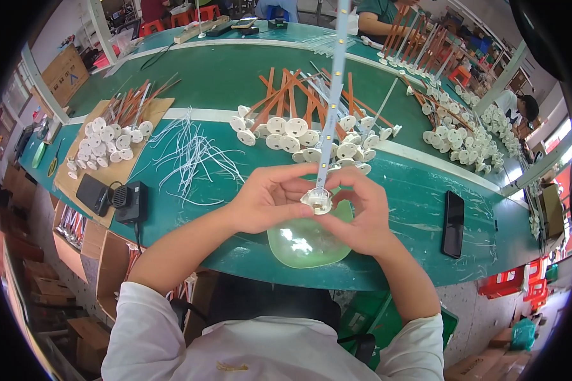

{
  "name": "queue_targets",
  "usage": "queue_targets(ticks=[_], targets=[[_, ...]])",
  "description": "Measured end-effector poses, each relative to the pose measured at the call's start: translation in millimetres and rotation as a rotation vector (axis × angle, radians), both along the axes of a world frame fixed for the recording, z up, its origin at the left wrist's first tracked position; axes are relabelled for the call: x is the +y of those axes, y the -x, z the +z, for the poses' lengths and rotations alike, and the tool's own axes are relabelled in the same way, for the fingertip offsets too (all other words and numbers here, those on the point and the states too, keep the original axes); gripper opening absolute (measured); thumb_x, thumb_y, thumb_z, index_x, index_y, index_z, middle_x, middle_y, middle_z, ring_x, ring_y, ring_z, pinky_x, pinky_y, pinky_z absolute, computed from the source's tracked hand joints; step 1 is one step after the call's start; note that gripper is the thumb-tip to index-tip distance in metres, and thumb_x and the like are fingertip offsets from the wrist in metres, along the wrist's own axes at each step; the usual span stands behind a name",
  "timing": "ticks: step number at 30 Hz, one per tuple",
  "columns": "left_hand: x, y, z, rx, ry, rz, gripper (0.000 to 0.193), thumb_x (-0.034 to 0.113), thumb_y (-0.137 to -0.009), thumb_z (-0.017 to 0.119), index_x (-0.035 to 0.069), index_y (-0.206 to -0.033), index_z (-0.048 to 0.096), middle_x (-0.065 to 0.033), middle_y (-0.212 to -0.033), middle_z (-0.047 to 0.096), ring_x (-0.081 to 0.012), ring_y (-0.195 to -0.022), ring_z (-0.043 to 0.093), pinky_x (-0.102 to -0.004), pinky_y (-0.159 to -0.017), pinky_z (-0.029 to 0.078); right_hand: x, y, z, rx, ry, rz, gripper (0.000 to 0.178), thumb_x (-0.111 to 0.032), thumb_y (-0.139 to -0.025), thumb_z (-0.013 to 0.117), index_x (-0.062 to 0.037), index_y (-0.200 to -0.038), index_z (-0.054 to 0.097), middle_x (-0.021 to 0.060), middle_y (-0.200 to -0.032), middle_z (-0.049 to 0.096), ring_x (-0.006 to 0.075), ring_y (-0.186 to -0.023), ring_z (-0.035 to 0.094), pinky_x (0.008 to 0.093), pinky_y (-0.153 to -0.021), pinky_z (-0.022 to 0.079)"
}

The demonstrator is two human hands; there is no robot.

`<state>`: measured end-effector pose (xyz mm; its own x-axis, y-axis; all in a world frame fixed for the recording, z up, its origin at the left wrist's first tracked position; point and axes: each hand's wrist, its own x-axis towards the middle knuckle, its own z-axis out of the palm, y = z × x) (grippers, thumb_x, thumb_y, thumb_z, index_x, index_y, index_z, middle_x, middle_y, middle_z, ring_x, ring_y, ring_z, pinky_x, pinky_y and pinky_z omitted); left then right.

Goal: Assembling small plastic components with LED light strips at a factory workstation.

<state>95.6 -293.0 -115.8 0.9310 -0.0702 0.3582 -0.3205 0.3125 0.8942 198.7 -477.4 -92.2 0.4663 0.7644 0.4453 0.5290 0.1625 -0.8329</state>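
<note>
Both hands hold an upright LED strip [331,120] by the white round base [318,204] at its lower end. My left hand [257,200] is closed around the base's left side, its thumb along the front rim. My right hand [365,216] grips the right side, with thumb and fingers bent around it. Beneath them, a translucent light-green dish [305,251] rests on the green table near its front edge. Small parts show inside the base, too small to make out. What the fingers touch behind the base is hidden.
Loose white wires [194,159] lie left of my hands. Beyond are piles of white round bases [292,129] with brown and white strips. A cardboard sheet [70,171] carries another pile [102,143]. A black device [130,202] stands left; a phone [453,224] lies right. Other people work across the table.
</note>
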Motion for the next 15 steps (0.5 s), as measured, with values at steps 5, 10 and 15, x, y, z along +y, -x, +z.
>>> queue_targets(ticks=[5,10,15], targets=[[1,0,0,0.049,0.021,-0.049,0.061,-0.003,-0.088,0.065,-0.003,-0.144,0.040,-0.0223,-0.124,0.063,-0.0246,-0.115,0.063,-0.0393,-0.101,0.050,0,-5,-7,0.193,-0.005,0.059,0.031,-0.001,-0.073,0.081,-0.0052,-0.096,0.061,0.0042,-0.105,0.063,0.0140,-0.096,0.060,0.0293,-0.074,0.052],[3,-4,-10,0.056,0.019,-0.023,0.060,0.001,-0.089,0.067,-0.003,-0.143,0.041,-0.0216,-0.126,0.062,-0.0246,-0.117,0.061,-0.0399,-0.101,0.050,4,-5,-14,0.318,-0.086,0.117,0.028,-0.001,-0.074,0.081,-0.0064,-0.091,0.059,0.0044,-0.106,0.065,0.0142,-0.098,0.062,0.0314,-0.077,0.053],[18,-11,-2,0.035,0.324,0.083,0.049,0.003,-0.093,0.063,-0.002,-0.139,0.047,-0.0175,-0.125,0.063,-0.0253,-0.114,0.063,-0.0375,-0.099,0.051,1,-14,-14,-0.150,0.030,-0.002,0.030,0.001,-0.074,0.078,-0.0034,-0.097,0.060,0.0125,-0.112,0.063,0.0217,-0.101,0.062,0.0323,-0.080,0.056]])
